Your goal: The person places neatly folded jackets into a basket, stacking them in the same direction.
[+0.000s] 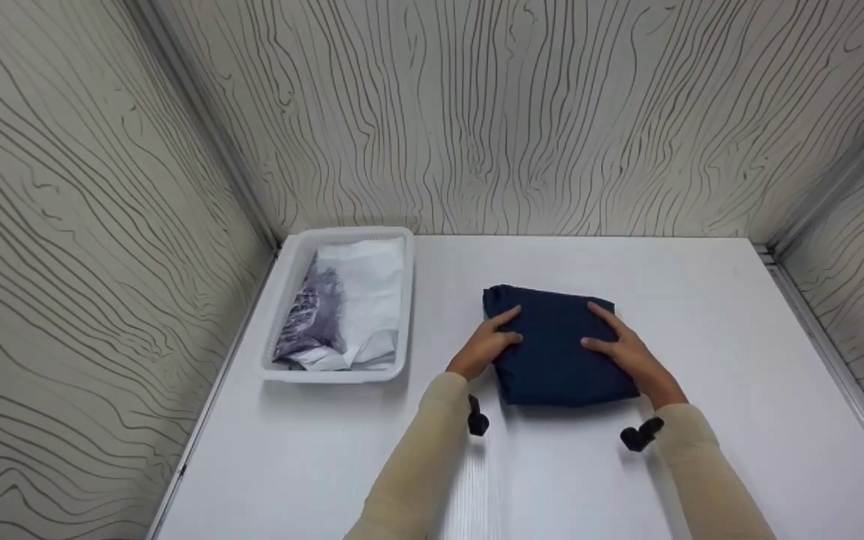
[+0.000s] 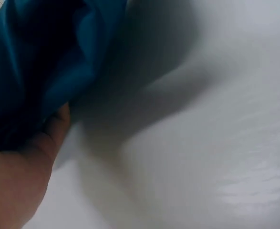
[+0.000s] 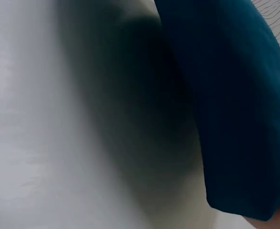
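Note:
A folded navy cloth, thick and roughly square, is between the two hands over the white table. My left hand grips its left side, with thumb and forefinger on the top face. On the right side, my right hand holds it the same way; the other fingers of both hands are hidden beneath the cloth. The left wrist view shows loose folds at the edge of the cloth beside the hand. Seen from the right wrist, the cloth has a smooth rounded edge, and a broad shadow spreads on the table under it.
A white plastic basket stands at the table's back left, with a white sheet-like item and a crumpled dark purple piece inside. Wood-grain-patterned panels rise behind and at both sides of the white table.

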Action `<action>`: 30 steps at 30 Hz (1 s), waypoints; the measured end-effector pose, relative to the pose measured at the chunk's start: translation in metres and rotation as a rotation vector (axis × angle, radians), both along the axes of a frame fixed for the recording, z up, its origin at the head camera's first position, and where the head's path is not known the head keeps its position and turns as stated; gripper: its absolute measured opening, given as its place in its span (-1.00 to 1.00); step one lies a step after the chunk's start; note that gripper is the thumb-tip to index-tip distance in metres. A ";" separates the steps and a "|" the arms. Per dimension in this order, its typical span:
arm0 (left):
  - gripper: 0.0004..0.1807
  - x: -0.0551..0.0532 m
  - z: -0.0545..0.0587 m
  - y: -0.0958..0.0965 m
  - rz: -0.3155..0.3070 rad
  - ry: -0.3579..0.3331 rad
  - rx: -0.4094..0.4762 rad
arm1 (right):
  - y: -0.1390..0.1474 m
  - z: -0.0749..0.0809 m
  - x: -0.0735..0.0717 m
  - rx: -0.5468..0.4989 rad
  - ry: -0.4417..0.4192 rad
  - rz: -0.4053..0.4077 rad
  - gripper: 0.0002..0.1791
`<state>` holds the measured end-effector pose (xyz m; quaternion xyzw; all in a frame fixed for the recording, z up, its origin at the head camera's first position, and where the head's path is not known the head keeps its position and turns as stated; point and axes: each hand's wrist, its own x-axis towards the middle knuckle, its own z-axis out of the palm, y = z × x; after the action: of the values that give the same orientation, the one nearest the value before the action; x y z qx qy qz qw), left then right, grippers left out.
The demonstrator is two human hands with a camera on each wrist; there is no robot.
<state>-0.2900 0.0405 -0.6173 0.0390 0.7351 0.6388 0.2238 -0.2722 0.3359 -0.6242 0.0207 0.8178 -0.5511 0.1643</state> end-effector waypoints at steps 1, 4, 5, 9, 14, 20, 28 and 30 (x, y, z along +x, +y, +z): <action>-0.24 0.000 0.001 -0.001 0.001 0.004 0.005 | -0.001 0.001 -0.001 -0.003 0.009 0.003 0.07; -0.20 -0.001 0.003 -0.004 -0.001 0.020 0.023 | -0.002 0.005 -0.002 -0.017 0.038 0.001 0.06; -0.19 -0.001 0.004 -0.005 0.000 0.028 0.026 | -0.002 0.006 -0.003 -0.028 0.044 0.004 0.06; -0.15 -0.002 0.008 -0.009 0.008 0.057 0.033 | -0.002 0.013 -0.007 -0.064 0.054 0.024 0.04; -0.08 -0.004 0.015 -0.016 0.017 0.091 0.044 | -0.005 0.024 -0.010 -0.075 0.071 0.055 0.06; -0.04 -0.008 0.023 -0.026 0.041 0.123 0.045 | -0.011 0.038 -0.014 -0.080 0.105 0.102 0.06; -0.01 -0.011 0.033 -0.036 0.044 0.153 0.078 | -0.019 0.047 -0.019 -0.116 0.139 0.144 -0.07; -0.01 -0.012 0.034 -0.038 0.043 0.153 0.093 | -0.020 0.048 -0.020 -0.116 0.140 0.140 -0.09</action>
<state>-0.3018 0.0024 -0.5831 0.0820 0.7202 0.6721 0.1511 -0.2921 0.3158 -0.5761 -0.0848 0.7935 -0.5848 0.1458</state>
